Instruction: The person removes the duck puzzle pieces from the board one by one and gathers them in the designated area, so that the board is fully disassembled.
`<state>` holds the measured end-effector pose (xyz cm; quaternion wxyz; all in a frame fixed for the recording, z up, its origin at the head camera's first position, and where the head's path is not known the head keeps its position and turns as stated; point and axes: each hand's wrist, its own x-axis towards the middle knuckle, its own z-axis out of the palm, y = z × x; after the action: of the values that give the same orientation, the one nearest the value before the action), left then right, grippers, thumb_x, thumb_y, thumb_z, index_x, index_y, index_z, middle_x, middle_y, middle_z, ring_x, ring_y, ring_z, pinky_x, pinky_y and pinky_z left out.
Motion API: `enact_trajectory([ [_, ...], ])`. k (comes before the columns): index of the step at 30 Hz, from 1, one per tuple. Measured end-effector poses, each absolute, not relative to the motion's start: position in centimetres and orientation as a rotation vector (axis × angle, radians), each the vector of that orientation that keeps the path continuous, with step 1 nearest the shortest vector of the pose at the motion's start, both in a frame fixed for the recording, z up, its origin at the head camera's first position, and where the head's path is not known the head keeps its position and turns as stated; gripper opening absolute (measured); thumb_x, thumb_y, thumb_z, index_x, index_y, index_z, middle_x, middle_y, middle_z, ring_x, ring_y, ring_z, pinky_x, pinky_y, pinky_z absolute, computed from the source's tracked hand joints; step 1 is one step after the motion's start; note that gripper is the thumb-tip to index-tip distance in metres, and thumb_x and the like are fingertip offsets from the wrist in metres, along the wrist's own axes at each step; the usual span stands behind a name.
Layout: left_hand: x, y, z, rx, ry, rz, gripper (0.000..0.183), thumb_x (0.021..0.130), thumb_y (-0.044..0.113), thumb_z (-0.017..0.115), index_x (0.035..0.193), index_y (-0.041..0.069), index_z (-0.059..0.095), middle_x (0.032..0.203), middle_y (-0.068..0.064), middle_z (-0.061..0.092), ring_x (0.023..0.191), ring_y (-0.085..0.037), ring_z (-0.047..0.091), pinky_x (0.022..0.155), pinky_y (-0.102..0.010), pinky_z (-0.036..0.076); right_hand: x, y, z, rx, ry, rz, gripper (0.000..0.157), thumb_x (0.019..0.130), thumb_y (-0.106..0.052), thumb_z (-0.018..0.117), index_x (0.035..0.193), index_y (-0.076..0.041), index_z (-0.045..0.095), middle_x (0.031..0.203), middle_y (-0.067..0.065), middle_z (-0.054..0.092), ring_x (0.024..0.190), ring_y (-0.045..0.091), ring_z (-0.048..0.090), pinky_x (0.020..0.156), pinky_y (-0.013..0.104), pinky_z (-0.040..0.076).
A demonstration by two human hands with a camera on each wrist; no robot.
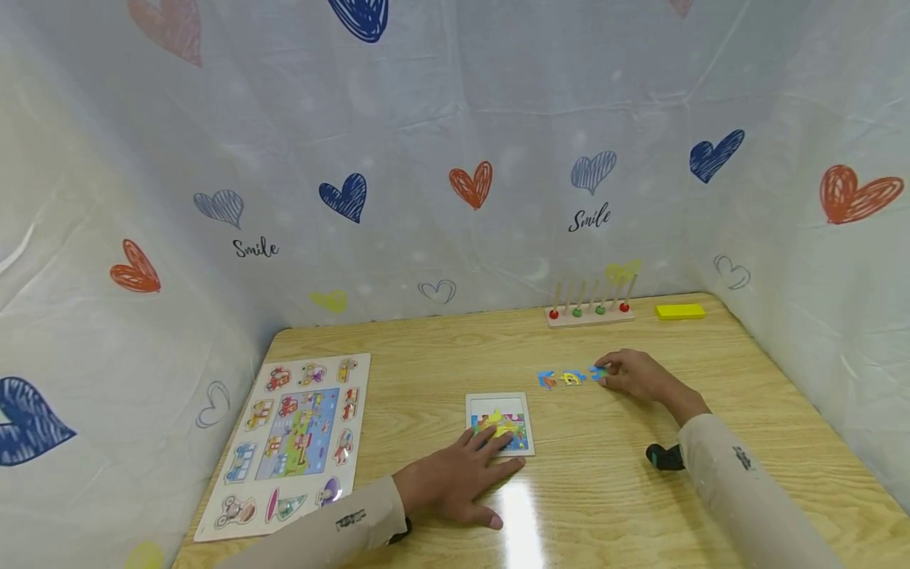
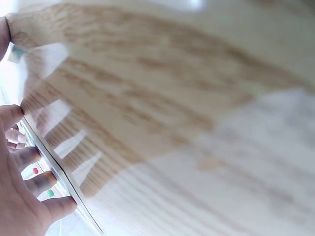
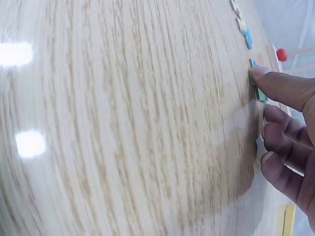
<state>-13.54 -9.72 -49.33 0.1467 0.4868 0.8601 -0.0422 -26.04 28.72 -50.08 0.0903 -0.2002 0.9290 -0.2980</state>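
My left hand point(image 1: 465, 474) lies spread with its fingertips on a small white-framed jigsaw puzzle point(image 1: 528, 423). Colourful pieces fill the lower part of that frame, and a yellow piece point(image 1: 495, 416) shows near the fingers. In the left wrist view the same fingers point(image 2: 59, 209) reach over the frame's edge. To the right, my right hand point(image 1: 640, 375) pinches a blue-and-green puzzle piece point(image 1: 596, 371) at the tabletop. The thumb point(image 3: 285, 88) is against the piece's near side in the right wrist view. Left of it lie a yellow-and-blue piece point(image 1: 573, 378) and a blue-and-brown piece point(image 1: 546, 380).
A large vehicle puzzle board point(image 1: 361, 371) lies at the table's left. At the back stand a wooden peg rack point(image 1: 588, 319) with red and green beads and a yellow block point(image 1: 680, 311). Heart-printed white sheets point(image 1: 398, 261) enclose the wooden table point(image 1: 419, 356).
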Motion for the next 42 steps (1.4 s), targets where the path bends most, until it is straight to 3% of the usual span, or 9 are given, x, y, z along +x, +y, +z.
enact_trajectory([
  [18,-13.8,-9.7,-48.9,1.370,2.450,-0.043,0.082,0.096,0.073,0.037,0.162,0.031,0.016,0.169,-0.009,0.011,0.155,-0.037,0.016,0.119,-0.056,0.027,-26.0,28.8,-50.1,-0.605,2.748,-0.893,0.034,0.096,-0.022,0.070,0.123,-0.001,0.067,0.105,0.011,0.067,0.096,0.024,0.061,0.084,0.045,0.052],
  [26,-13.7,-9.8,-48.6,1.366,2.462,-0.071,0.082,0.096,0.073,0.037,0.162,0.029,0.019,0.169,-0.009,0.013,0.154,-0.037,0.018,0.118,-0.056,0.030,-25.7,28.2,-49.8,-0.633,2.781,-0.874,0.035,0.096,-0.020,0.070,0.125,-0.001,0.065,0.096,0.003,0.064,0.085,0.015,0.055,0.079,0.038,0.047],
  [32,-13.8,-10.0,-48.8,1.399,2.496,-0.084,0.082,0.095,0.074,0.037,0.162,0.028,0.022,0.168,-0.010,0.016,0.153,-0.038,0.021,0.117,-0.055,0.033,-25.7,27.3,-49.4,-0.694,2.783,-0.878,0.034,0.096,-0.015,0.069,0.125,0.001,0.065,0.095,0.004,0.064,0.075,0.012,0.051,0.074,0.032,0.045],
  [42,-13.1,-9.5,-48.7,1.381,2.464,-0.093,0.084,0.094,0.076,0.036,0.162,0.031,0.017,0.169,-0.009,0.012,0.154,-0.038,0.016,0.118,-0.058,0.030,-25.1,24.8,-48.6,-0.741,2.717,-0.922,0.037,0.096,-0.020,0.070,0.126,0.001,0.065,0.093,0.001,0.063,0.067,0.010,0.048,0.064,0.026,0.044],
])
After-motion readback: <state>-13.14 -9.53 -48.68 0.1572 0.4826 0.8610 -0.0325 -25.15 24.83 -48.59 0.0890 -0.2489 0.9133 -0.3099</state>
